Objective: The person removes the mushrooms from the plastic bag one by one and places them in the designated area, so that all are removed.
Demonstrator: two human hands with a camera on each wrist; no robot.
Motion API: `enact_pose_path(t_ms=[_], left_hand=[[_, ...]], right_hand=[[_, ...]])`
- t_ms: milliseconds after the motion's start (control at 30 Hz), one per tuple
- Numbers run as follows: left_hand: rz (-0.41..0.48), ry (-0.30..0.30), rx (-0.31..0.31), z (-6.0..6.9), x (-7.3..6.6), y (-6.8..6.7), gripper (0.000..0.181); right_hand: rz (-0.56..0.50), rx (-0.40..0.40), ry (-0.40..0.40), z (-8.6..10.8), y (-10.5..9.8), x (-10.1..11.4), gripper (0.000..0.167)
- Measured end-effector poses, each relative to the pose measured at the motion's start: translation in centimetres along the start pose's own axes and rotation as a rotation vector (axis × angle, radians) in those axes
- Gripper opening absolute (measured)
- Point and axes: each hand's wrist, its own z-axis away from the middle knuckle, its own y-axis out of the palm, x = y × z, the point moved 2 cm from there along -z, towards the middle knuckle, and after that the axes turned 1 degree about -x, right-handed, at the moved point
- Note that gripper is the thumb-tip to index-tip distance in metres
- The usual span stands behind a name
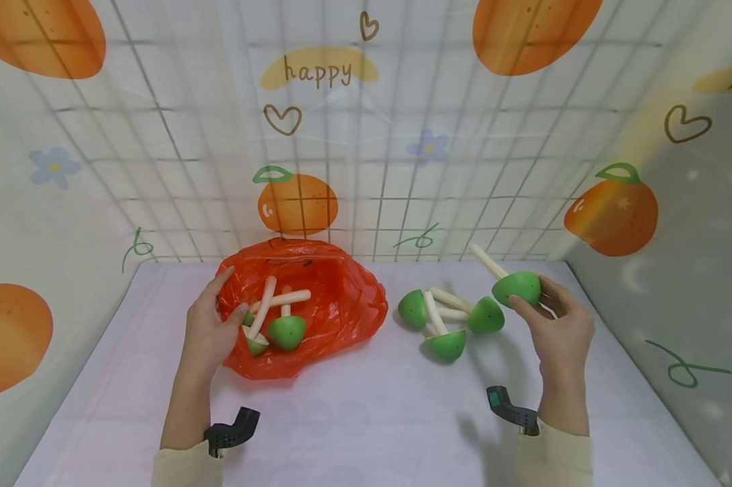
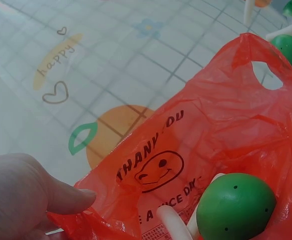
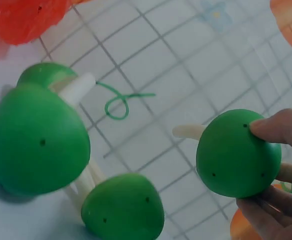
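Note:
A red plastic bag [image 1: 341,297] lies with its mouth spread, holding several green-capped mushroom shapes with pale stems, one of them a green cap [image 2: 236,206]. My left hand [image 1: 210,325] grips the bag's left edge, thumb on the near side, as the left wrist view also shows at the hand [image 2: 26,197]. Raised above the table on the right, a green-capped mushroom [image 1: 517,289] is pinched by its cap in my right hand [image 1: 562,331], its stem pointing up and left. In the right wrist view, thumb and fingers hold that mushroom [image 3: 238,152].
Between the bag and my right hand, three more mushrooms lie together on the white table [image 1: 366,419], among them one at the front [image 1: 447,345]. Behind the table stands a wire grid covered by a printed sheet [image 1: 354,135]; similar sheets hang at both sides.

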Motion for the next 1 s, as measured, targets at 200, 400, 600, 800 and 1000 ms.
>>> enact_pose_path(t_ms=[200,400,600,800,1000], left_hand=[[0.002,-0.007,-0.002,0.0,0.1,0.1,0.073],[-0.003,-0.012,-0.002,0.0,0.0,0.0,0.073],[0.006,-0.02,0.006,0.1,-0.2,-0.2,0.073],[0.011,-0.016,0.012,0.1,-0.3,-0.2,0.073],[-0.014,-0.008,-0.002,0.0,0.0,0.0,0.073]], right_hand=[[0.03,-0.016,0.077,-0.6,-0.4,-1.5,0.063],[0.041,-0.04,0.111,-1.2,-0.9,-3.0,0.063],[0.111,-0.041,0.1,-1.8,-0.7,-4.8,0.066],[0.126,-0.05,0.113,-2.1,-0.5,-6.4,0.067],[0.136,-0.047,0.138,-2.2,-0.3,-7.8,0.068]])
